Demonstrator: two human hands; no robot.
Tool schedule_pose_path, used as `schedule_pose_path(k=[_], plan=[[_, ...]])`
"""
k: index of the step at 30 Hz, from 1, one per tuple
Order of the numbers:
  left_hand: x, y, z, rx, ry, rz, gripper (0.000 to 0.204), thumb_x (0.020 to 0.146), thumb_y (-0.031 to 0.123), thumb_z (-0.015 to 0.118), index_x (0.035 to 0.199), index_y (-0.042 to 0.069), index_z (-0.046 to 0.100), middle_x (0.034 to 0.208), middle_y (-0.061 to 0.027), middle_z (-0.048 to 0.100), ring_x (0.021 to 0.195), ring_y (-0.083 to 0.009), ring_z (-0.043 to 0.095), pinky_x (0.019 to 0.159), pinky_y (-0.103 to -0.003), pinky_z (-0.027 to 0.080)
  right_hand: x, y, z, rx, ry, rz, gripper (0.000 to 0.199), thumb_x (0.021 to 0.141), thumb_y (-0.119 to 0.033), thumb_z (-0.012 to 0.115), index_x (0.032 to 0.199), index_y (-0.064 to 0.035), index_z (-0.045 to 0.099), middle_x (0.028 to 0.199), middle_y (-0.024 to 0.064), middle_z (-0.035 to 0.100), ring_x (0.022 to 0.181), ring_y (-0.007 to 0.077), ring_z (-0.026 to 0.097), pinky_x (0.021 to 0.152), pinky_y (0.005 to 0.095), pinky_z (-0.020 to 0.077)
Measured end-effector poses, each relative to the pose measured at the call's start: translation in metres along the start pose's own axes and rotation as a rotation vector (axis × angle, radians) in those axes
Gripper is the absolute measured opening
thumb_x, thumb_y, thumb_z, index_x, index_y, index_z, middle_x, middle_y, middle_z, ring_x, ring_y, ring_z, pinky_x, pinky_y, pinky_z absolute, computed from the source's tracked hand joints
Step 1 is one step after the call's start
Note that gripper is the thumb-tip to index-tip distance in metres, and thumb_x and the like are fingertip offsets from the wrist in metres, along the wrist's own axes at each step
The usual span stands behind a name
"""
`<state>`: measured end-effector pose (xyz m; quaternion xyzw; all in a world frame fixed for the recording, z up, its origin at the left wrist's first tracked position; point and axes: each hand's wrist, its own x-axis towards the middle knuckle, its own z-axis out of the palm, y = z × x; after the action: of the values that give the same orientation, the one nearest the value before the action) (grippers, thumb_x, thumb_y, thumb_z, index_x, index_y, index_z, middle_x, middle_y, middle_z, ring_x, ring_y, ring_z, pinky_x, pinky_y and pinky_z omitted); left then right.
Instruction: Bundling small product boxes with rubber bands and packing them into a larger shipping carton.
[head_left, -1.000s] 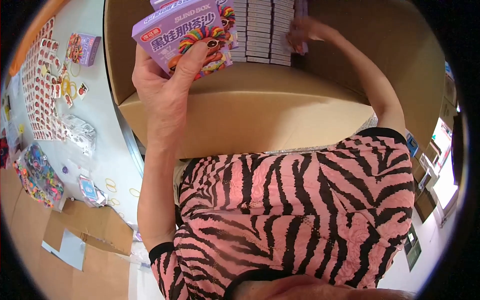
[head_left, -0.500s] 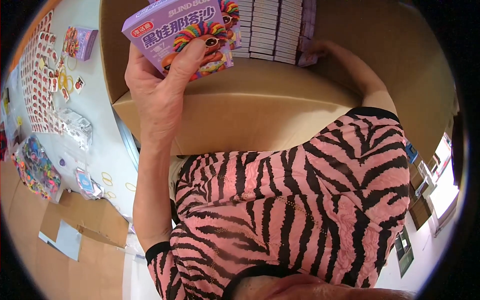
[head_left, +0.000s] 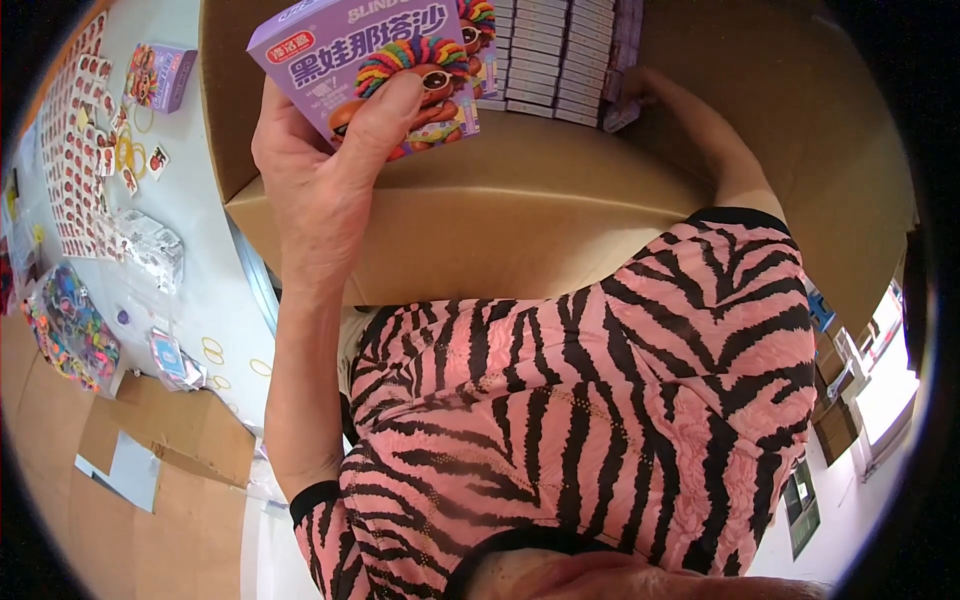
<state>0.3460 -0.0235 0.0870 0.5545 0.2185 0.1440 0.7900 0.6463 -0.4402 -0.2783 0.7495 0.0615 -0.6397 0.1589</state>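
My left hand (head_left: 325,185) is closed round a small purple cardboard box (head_left: 315,70), its thumb flat across the printed front with a rainbow-haired cartoon figure. Part of a second box with the same print (head_left: 480,35) shows behind the first. Both are raised above the near wall of a large brown carton (head_left: 480,230). Deep inside that carton, my right hand (head_left: 636,88) grips a purple box (head_left: 622,117) at the right end of the packed rows (head_left: 550,60). Its fingertips are partly hidden.
On the pale table to the left lie another purple box (head_left: 162,77), sticker sheets (head_left: 75,150), yellow rubber bands (head_left: 212,350) and a clear bag of colourful small pieces (head_left: 70,325). A flattened piece of brown cardboard (head_left: 185,425) is at lower left.
My left hand and its purple box have shifted slightly right. The right hand has moved a little right and up in the picture, still at the end of the rows.
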Motion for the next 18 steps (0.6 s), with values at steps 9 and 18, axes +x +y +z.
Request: schedule_pose_path(k=[9,18], plan=[[0.002,-0.008,-0.009,-0.002,-0.008,0.016,0.036,0.082,0.012,0.072,0.111,0.002,0.054,0.098,-0.0053,0.065,0.085,-0.0096,0.062,0.077,-0.025,0.05,-0.022,-0.003,0.047,-0.061,0.249,-0.199,0.027,0.068,-0.026,0.073,0.085,-0.0055,0.069,0.071,0.0075,0.062,0.059,0.0222,0.056,0.05,0.0392,0.0463],[0.001,-0.008,-0.013,-0.05,-0.024,-0.011,0.027,0.086,0.003,0.065,0.111,0.002,0.055,0.101,-0.006,0.063,0.09,-0.0115,0.061,0.084,-0.027,0.049,-0.063,-0.023,0.057,0.186,0.336,-0.228,0.024,0.076,-0.027,0.062,0.087,-0.0063,0.07,0.079,0.0131,0.069,0.067,0.0263,0.067,0.06,0.0421,0.053]])
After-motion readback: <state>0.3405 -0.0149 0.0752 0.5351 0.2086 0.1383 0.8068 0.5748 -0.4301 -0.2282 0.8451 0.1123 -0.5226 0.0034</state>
